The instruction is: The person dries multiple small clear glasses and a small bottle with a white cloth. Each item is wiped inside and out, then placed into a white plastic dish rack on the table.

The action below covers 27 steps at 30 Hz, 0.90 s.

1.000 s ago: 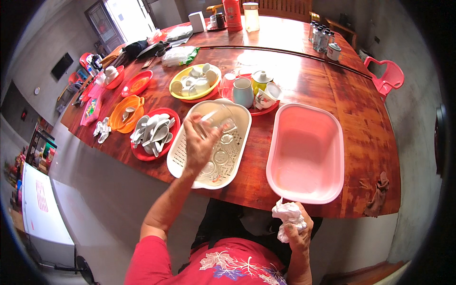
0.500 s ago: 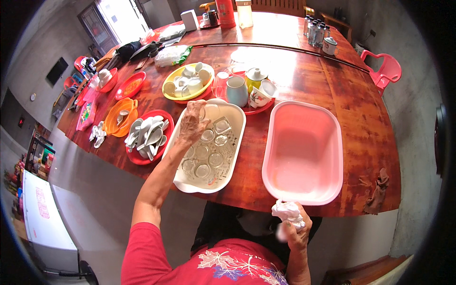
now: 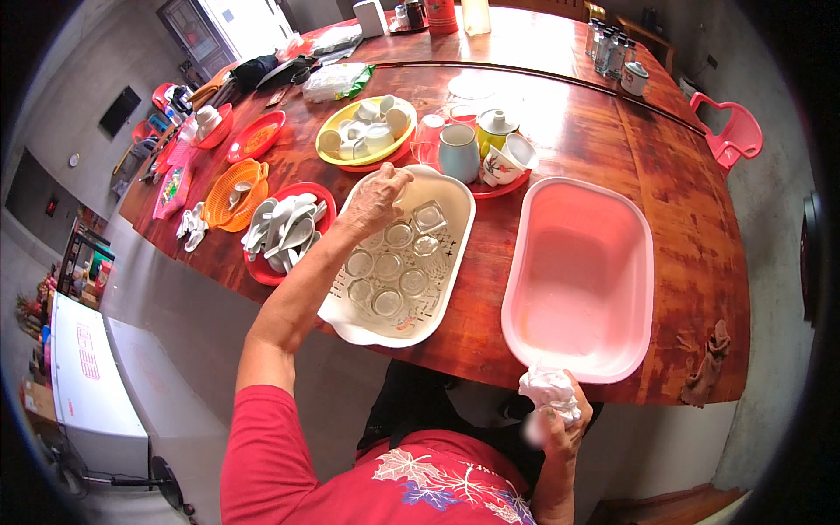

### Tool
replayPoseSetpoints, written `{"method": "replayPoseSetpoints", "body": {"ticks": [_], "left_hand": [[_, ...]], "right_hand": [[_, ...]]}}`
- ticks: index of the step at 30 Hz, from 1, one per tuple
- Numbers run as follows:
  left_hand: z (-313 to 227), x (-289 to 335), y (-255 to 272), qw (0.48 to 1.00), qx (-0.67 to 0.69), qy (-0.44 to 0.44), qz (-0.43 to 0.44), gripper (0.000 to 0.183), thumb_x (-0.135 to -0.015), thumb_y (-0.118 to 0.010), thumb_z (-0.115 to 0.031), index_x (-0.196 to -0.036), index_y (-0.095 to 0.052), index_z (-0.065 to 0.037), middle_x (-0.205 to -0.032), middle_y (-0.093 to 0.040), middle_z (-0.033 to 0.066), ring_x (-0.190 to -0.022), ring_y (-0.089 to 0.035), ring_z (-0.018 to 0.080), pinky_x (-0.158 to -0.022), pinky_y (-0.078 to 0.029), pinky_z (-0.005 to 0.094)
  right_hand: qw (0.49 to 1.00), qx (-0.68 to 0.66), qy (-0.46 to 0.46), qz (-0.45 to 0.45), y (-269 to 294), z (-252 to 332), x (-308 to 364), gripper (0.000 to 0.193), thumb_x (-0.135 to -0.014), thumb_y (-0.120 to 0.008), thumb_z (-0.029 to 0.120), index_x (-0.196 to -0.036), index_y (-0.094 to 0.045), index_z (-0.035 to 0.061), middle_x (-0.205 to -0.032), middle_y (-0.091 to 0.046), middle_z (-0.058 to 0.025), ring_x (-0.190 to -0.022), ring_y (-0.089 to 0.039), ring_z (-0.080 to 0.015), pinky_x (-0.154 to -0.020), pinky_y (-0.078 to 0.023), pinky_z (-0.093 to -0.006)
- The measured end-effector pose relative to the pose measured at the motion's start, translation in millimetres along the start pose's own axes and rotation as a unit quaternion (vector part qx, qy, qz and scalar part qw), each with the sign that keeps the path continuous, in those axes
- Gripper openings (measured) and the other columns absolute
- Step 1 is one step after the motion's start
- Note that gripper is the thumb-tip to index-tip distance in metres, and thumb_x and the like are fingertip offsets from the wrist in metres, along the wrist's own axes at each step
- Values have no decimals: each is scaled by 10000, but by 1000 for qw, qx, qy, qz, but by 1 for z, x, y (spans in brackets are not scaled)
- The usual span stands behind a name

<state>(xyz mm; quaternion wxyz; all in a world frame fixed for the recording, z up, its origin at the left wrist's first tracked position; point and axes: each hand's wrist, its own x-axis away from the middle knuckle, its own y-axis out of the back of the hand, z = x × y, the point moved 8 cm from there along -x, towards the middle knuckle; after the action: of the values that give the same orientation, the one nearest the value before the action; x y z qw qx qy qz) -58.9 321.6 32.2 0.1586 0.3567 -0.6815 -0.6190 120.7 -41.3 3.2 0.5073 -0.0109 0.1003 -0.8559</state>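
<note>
My left hand (image 3: 374, 203) reaches over the far left part of a cream plastic tray (image 3: 466, 227) with slotted markings. Its fingers are bent together and pointing down; what they grip, perhaps clear glass, is hard to make out. Several clear drinking glasses (image 3: 388, 267) stand in the tray, near the hand and toward the tray's front. My right hand (image 3: 567, 429) is closed round a crumpled white cloth (image 3: 548, 387), just in front of the table edge. Beyond that cloth sits a deep pink basin (image 3: 582, 289), with nothing visible inside.
A red plate of white spoons (image 3: 284, 229) stands left of the tray, near an orange colander (image 3: 234, 210). Behind are a yellow dish of white cups (image 3: 325, 159) and a red tray with a grey-blue mug (image 3: 459, 154). A brown rag (image 3: 705, 367) lies at the right edge.
The whole view has shifted slightly, moving the table things right. My left hand stays over the tray's far left part, and my right hand still holds the cloth.
</note>
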Motion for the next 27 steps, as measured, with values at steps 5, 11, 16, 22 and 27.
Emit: {"method": "replayPoseSetpoints", "body": {"ticks": [5,11,16,22,27], "left_hand": [[6,-12,-20,995,-29,10,98,599,-640,-729,-14,-1178,-485,-109,-1094,-476,152,-1051,-529,342,-904,-448,414],[2,-20,-35,985,-34,27,166,649,-635,-749,-52,-1213,-466,-138,-1143,-482,136,-1115,-498,330,-936,-428,415],[17,-21,-46,989,5,32,146,763,-649,-729,-22,-1311,-378,-168,-1341,-388,143,-1205,-458,347,-949,-438,473],[-10,-7,-2,1000,4,-7,18,774,-587,-771,-101,-1280,-428,-123,-1168,-452,191,-1112,-479,355,-958,-406,408],[-49,10,39,987,59,-45,-139,559,-678,-689,-65,-1202,-494,-61,-1124,-502,182,-1097,-490,355,-943,-413,417]], "right_hand": [[1000,-15,-11,-11,1,-5,-1,575,-748,-701,336,-1115,-548,-80,-905,-630,-89,-773,-585,-137,-697,-464,-250],[999,-25,-19,-14,0,-3,0,550,-740,-704,296,-1112,-548,-78,-897,-637,-91,-764,-595,-132,-676,-471,-243],[998,-61,-16,13,-1,-3,0,464,-748,-676,223,-1083,-565,-79,-929,-631,-93,-797,-593,-131,-697,-466,-240],[997,-52,-46,46,18,-3,9,328,-801,-598,227,-1008,-607,-28,-854,-616,-43,-689,-563,-85,-610,-445,-221],[985,-33,-99,-139,80,-24,22,203,-766,-497,22,-941,-593,-15,-832,-641,-44,-713,-596,-90,-644,-499,-235]]}}
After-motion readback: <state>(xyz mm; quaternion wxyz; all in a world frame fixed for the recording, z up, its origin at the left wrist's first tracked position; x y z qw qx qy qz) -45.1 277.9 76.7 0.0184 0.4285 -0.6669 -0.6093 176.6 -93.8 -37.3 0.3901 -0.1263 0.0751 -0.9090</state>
